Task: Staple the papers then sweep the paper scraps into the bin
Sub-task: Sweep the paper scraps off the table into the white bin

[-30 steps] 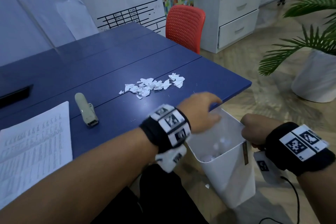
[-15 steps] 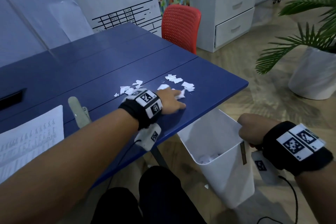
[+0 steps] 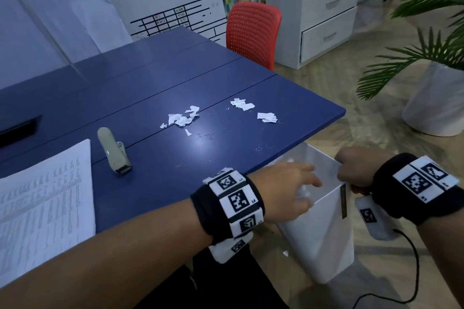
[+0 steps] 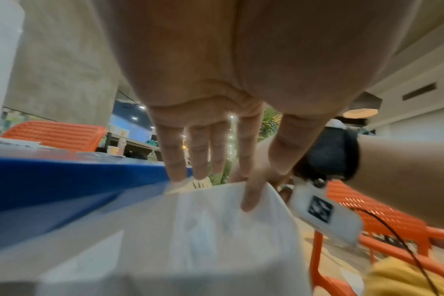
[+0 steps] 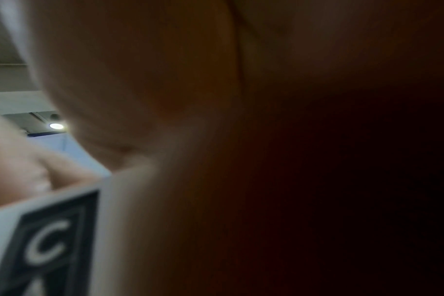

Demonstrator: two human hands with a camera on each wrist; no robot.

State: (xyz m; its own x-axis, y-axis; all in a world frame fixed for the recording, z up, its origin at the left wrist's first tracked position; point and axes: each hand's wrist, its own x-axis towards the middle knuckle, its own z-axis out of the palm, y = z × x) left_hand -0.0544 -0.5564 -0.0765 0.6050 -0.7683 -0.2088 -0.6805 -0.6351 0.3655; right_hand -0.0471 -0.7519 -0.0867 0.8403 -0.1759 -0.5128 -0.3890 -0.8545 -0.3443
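Now, from the left, we see the papers (image 3: 42,198) lying flat on the blue table (image 3: 155,88), the stapler (image 3: 114,150) just beside them, and paper scraps (image 3: 182,118) scattered in small clumps farther right. Our left hand (image 3: 283,189) hovers over the white bin (image 3: 324,241) below the table's edge, fingers (image 4: 250,176) straight and slightly spread, holding nothing. Our right hand (image 3: 356,170) is clenched on the bin's rim.

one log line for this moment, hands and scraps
left hand: open over bin | right hand: grips bin rim at table edge | paper scraps: three clusters on table | stapler: idle
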